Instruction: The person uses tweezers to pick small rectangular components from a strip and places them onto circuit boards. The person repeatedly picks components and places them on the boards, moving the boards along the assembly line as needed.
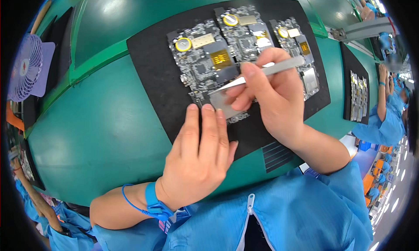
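My right hand [277,98] grips silver tweezers [283,66] between thumb and fingers. Their narrow tips point down and left, at the lower part of the left circuit board [198,69]. My left hand [196,159] lies with its fingers stretched out, fingertips at that board's near edge beside a silver metal plate [222,106]. Two more boards, a middle one [244,43] and a right one [301,48], lie alongside, the middle one partly hidden by my right hand. Each carries a round yellow-rimmed coin cell and a golden patch. All three rest on a black mat [150,72].
The mat lies on a green table [96,128]. A dark slatted strip [278,157] is by the mat's near edge. A purple fan [27,67] stands at far left. Another black mat [348,76] with boards lies at right. A blue wrist strap [152,200] circles my left wrist. Co-workers sit on both sides.
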{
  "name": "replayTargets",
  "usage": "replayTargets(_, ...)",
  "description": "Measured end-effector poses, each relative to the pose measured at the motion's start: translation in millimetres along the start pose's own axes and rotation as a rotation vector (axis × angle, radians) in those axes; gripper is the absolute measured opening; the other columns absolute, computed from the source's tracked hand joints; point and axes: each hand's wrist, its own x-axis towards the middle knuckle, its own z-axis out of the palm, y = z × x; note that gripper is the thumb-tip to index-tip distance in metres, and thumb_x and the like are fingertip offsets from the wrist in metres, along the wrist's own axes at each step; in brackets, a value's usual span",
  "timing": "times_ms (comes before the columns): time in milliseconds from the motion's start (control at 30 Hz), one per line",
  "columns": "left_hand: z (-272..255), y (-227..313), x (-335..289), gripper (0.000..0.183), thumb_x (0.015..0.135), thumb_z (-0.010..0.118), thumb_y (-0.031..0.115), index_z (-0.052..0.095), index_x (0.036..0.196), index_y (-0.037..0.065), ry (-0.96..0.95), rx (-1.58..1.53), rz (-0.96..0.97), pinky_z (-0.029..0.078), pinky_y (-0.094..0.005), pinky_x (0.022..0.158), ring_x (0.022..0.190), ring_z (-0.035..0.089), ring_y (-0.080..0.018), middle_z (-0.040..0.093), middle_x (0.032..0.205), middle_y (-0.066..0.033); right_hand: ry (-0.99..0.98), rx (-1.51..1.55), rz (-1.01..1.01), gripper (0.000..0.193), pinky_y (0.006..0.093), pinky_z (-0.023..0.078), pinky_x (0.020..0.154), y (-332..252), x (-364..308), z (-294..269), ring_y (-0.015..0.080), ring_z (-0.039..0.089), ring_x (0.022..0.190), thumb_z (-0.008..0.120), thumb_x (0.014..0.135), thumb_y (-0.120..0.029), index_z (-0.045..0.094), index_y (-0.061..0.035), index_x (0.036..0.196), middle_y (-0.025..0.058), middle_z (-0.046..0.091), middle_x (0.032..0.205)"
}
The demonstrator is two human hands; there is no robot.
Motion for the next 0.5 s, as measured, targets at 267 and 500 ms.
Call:
replayTargets(267,11.9,-2.4,-3.2,0.046,0.076,0.065,0.024,0.063,0.109,-0.008,0.060,0.060,0.021,0.054,-0.0387,0.074,0.099,0.059,-0.0397,0.059,0.111,-0.0248,0.041,-0.066,-0.029,0.018,0.0212,0.054,0.050,6.0,-1.5,-4.6,0.0132,0.065,0.058,0.053,0.095,-0.008,0.036,-0.0040,0.101,0.0119,0.063,0.073)
replayTargets(500,15.8,-2.8,-3.9,0.044,0.076,0.063,0.023,0.064,0.107,-0.009,0.092,0.086,0.027,0.054,-0.0377,0.074,0.098,0.059,-0.0394,0.059,0.109,-0.0249,0.051,-0.077,-0.051,0.018,0.0215,0.054,0.050,8.1,-2.3,-2.9,0.0142,0.065,0.056,0.052,0.095,-0.008,0.036,-0.0027,0.101,0.0144,0.065,0.072)
